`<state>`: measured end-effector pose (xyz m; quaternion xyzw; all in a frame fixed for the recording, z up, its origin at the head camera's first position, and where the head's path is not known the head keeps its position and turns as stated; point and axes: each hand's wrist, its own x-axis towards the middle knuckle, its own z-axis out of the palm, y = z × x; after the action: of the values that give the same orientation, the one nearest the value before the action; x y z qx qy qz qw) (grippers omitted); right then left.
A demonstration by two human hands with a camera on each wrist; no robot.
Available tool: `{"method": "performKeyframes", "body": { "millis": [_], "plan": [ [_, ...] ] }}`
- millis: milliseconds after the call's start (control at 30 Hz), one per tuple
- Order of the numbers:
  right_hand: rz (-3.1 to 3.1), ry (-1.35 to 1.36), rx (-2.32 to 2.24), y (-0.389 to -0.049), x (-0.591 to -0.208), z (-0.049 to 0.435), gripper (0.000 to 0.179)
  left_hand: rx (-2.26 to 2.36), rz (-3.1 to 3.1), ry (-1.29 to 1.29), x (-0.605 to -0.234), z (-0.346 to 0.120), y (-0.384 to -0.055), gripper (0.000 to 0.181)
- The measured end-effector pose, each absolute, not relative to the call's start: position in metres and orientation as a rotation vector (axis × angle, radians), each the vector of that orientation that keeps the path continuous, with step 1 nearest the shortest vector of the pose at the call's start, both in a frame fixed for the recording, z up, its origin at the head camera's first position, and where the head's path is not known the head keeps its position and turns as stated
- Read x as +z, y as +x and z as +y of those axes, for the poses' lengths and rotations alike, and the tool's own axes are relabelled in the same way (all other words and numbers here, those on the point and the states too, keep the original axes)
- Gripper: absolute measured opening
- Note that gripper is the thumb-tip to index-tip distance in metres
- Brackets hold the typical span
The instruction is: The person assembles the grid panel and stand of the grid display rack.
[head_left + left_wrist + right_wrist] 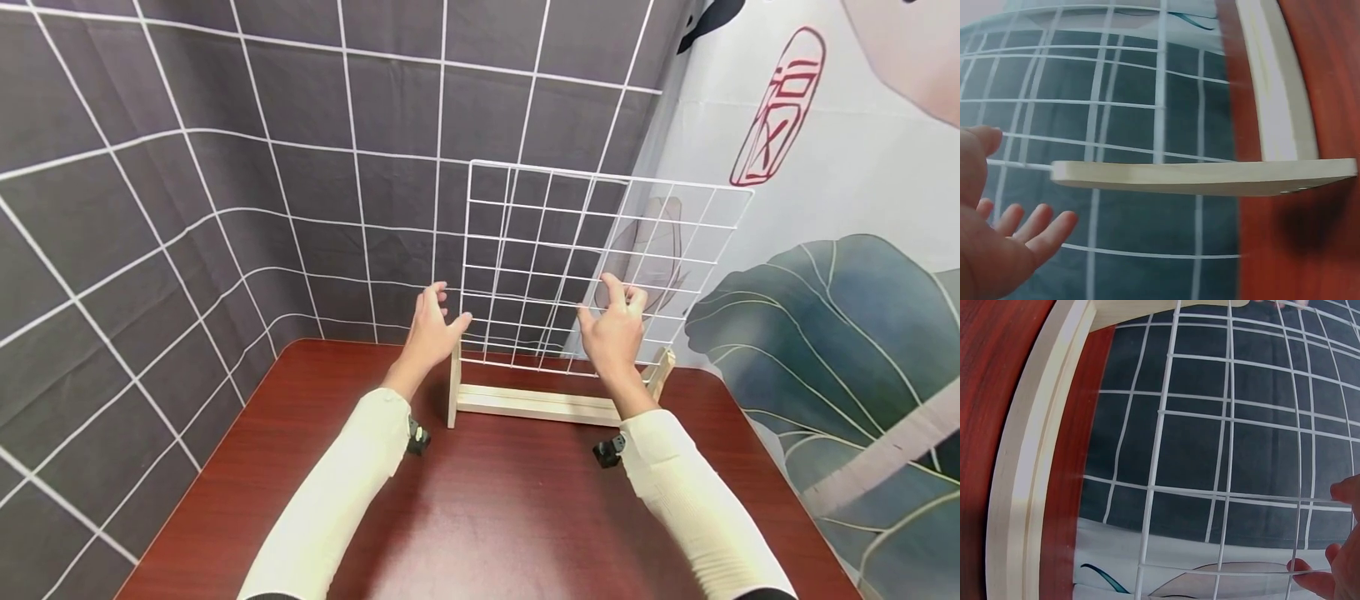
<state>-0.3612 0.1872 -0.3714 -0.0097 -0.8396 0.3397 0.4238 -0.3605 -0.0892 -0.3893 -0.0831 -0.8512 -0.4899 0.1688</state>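
Observation:
A white wire grid panel (551, 221) stands upright, leaning slightly back, between the end pieces of a pale wooden stand (536, 406). The grid's bottom wire sits above the stand's crossbar. My left hand (430, 327) is beside the grid's left edge, thumb and fingers spread apart with nothing between them; the left wrist view shows it past the tip of the wooden end piece (1204, 178). In front of the grid's right half is my right hand (617, 329), its fingers loosely bent. In the right wrist view its fingertips (1313, 581) overlap the wires; whether they touch, I cannot tell.
The stand rests toward the back of a reddish-brown table (487, 517). Behind it hangs a dark grey cloth (360, 192) with white grid lines. On the right is a white cloth (847, 183) printed with leaves and red marks. Small black cameras are strapped to both wrists.

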Motion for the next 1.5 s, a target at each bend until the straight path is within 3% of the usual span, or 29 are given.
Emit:
{"method": "performKeyframes", "body": {
  "millis": [700, 1500],
  "plan": [
    [-2.094, -0.032, 0.839, -0.361, -0.372, 0.19, 0.059, -1.152, -2.286, -0.278, -0.293, -0.057, -0.359, 0.096],
    [-2.1, -0.041, 0.838, -0.36, -0.373, 0.187, 0.06, -0.984, -2.327, -0.066, -0.272, -0.031, -0.36, 0.111]
  ]
}}
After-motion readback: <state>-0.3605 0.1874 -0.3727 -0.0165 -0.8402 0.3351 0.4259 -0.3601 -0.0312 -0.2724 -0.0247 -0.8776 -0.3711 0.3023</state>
